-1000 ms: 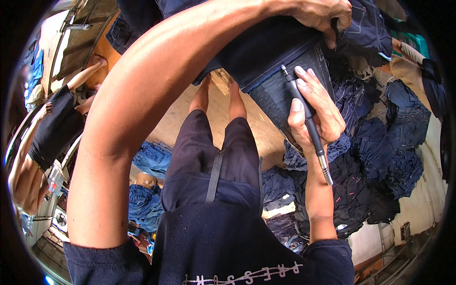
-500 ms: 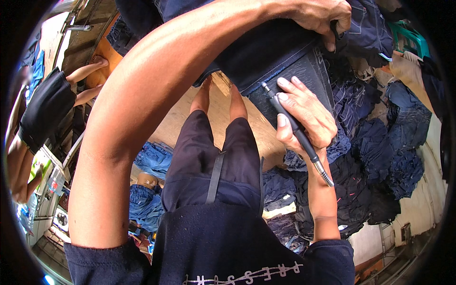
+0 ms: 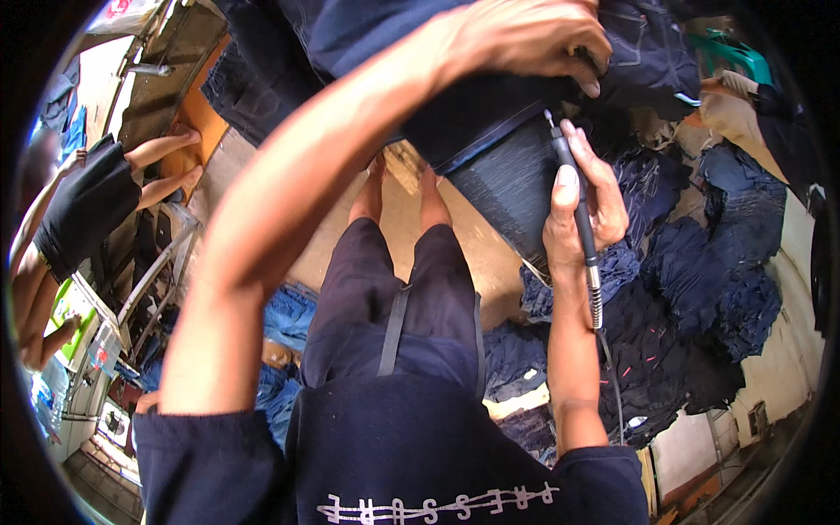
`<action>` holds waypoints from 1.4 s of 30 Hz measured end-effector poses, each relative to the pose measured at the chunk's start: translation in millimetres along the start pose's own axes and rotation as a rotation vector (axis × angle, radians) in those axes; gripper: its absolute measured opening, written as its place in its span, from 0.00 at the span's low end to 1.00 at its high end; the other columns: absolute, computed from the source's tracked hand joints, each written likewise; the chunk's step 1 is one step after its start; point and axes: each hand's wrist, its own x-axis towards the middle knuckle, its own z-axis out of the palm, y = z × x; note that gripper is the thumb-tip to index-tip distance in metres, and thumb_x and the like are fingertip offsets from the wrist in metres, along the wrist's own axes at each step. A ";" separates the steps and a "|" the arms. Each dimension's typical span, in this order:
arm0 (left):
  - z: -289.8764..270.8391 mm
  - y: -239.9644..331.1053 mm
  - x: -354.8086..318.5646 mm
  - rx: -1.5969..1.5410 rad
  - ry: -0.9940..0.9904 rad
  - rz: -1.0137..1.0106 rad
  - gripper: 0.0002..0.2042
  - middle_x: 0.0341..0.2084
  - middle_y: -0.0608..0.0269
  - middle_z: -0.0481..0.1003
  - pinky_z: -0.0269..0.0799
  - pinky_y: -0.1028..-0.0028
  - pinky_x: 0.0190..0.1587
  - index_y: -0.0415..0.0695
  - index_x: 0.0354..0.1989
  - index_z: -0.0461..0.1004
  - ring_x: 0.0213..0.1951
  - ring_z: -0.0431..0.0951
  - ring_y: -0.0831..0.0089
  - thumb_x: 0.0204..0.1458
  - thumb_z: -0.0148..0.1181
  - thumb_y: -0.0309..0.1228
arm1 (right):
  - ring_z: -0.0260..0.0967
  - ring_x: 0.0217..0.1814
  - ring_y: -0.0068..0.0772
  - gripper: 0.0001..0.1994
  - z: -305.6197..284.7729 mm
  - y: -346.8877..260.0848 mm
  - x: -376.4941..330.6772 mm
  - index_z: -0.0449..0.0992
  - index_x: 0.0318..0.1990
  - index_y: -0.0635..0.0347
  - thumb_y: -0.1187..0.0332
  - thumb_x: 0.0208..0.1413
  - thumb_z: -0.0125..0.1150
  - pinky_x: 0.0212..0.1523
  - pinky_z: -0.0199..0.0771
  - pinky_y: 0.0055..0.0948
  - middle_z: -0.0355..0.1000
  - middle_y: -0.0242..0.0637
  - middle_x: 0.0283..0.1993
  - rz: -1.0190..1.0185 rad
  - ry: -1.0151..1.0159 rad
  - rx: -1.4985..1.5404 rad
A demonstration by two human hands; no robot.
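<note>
A dark denim garment [image 3: 490, 118] is drawn over a black, scratched board [image 3: 516, 188], its hem lying across the board. My left hand [image 3: 547, 39] reaches over from the left, fingers curled closed on the garment near the far end of the hem; its fingertips are partly hidden. In my right hand [image 3: 591, 197] is a slim black rotary tool handpiece [image 3: 579, 206], held like a pen between thumb and fingers. Its metal tip points up beside the hem's far end, apparently just off the cloth. A spring sleeve and thin cable trail from its lower end.
Heaps of dark denim [image 3: 691, 262] lie on the right, and blue denim [image 3: 289, 319] on the floor at left. Another person in black shorts [image 3: 83, 201] is at far left. A green plastic stool [image 3: 735, 59] stands at upper right.
My right hand has lifted the handpiece away from the middle of the hem, up toward its far end, and turned it more upright. My left hand has shifted slightly left with the garment.
</note>
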 end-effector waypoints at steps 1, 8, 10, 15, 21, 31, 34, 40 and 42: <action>-5.6 22.1 -15.2 -0.010 0.308 -0.109 0.13 0.52 0.65 0.85 0.62 0.55 0.69 0.53 0.47 0.86 0.64 0.76 0.63 0.56 0.74 0.43 | 0.81 0.65 0.54 0.16 -1.9 -1.3 -1.4 0.82 0.55 0.75 0.68 0.68 0.66 0.73 0.75 0.48 0.83 0.60 0.58 0.003 0.026 0.024; 21.1 192.0 -148.5 -0.736 0.974 -1.610 0.42 0.63 0.48 0.67 0.65 0.62 0.71 0.33 0.72 0.57 0.66 0.69 0.62 0.60 0.78 0.44 | 0.85 0.59 0.55 0.13 -0.8 -6.3 6.9 0.83 0.51 0.75 0.70 0.67 0.65 0.69 0.79 0.50 0.85 0.58 0.52 -0.125 -0.080 0.037; 46.7 191.6 -160.0 -1.351 1.060 -1.347 0.38 0.69 0.44 0.69 0.68 0.64 0.71 0.31 0.72 0.60 0.68 0.71 0.66 0.61 0.77 0.36 | 0.85 0.58 0.55 0.13 0.4 -9.4 6.3 0.83 0.49 0.74 0.72 0.63 0.66 0.68 0.81 0.51 0.85 0.58 0.50 -0.136 -0.107 0.019; 57.6 179.1 -177.5 -1.102 0.976 -1.267 0.17 0.45 0.55 0.86 0.84 0.71 0.52 0.33 0.52 0.82 0.44 0.86 0.71 0.56 0.79 0.23 | 0.87 0.54 0.54 0.12 4.7 -15.5 0.6 0.85 0.45 0.72 0.75 0.54 0.68 0.65 0.84 0.53 0.86 0.56 0.45 -0.154 -0.121 0.013; 60.7 180.6 -189.2 -1.208 1.021 -1.202 0.11 0.38 0.57 0.87 0.86 0.69 0.47 0.35 0.47 0.85 0.38 0.87 0.71 0.59 0.77 0.24 | 0.86 0.56 0.57 0.12 9.6 -19.9 -8.4 0.84 0.47 0.74 0.73 0.60 0.66 0.66 0.82 0.55 0.86 0.58 0.46 -0.232 -0.211 0.039; 65.9 177.3 -191.8 -1.231 1.043 -1.165 0.10 0.38 0.56 0.87 0.88 0.67 0.48 0.36 0.47 0.85 0.39 0.88 0.70 0.60 0.76 0.23 | 0.88 0.53 0.53 0.12 17.9 -24.3 -8.6 0.86 0.45 0.71 0.75 0.54 0.68 0.64 0.86 0.53 0.86 0.54 0.43 -0.287 -0.269 -0.002; 66.2 177.7 -191.4 -1.224 1.034 -1.168 0.10 0.39 0.55 0.87 0.88 0.67 0.48 0.35 0.47 0.84 0.39 0.88 0.69 0.60 0.76 0.23 | 0.88 0.53 0.50 0.12 18.1 -25.3 -9.2 0.87 0.42 0.69 0.77 0.48 0.70 0.63 0.87 0.51 0.86 0.48 0.41 -0.264 -0.233 -0.009; 67.7 177.5 -192.5 -1.218 1.039 -1.172 0.11 0.39 0.54 0.87 0.88 0.67 0.48 0.35 0.49 0.84 0.39 0.88 0.69 0.60 0.76 0.23 | 0.88 0.53 0.52 0.12 17.5 -22.1 -9.7 0.86 0.42 0.70 0.77 0.48 0.70 0.63 0.87 0.51 0.86 0.51 0.42 -0.268 -0.217 -0.027; 67.9 178.0 -192.4 -1.221 1.049 -1.185 0.11 0.39 0.55 0.87 0.88 0.67 0.48 0.34 0.48 0.84 0.39 0.88 0.69 0.60 0.76 0.23 | 0.88 0.53 0.52 0.12 16.7 -21.6 -10.4 0.86 0.42 0.70 0.77 0.48 0.69 0.63 0.87 0.51 0.86 0.52 0.43 -0.267 -0.214 -0.036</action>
